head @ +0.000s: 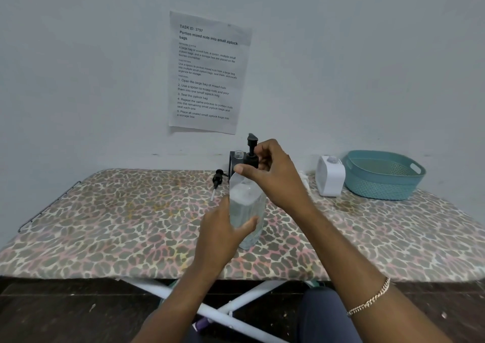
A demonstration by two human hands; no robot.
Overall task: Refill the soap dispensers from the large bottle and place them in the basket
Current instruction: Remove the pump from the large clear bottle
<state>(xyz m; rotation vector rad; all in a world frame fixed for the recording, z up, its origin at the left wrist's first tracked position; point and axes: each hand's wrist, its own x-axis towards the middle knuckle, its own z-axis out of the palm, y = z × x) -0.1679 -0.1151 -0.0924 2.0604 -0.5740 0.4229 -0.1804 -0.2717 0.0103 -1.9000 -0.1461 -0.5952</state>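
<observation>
Your right hand covers the neck of the bottle, so you can't tell whether a cap sits there. The black dispenser behind it is mostly hidden. Both your forearms run off the bottom edge, the table off both sides. Small headings on the paper blur.

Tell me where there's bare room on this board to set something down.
The whole left half of the board, left of the loose pump, is bare. So is the front right, in front of the white dispenser and basket. The back middle is crowded: black dispenser, pump, with the bottle just in front.
</observation>
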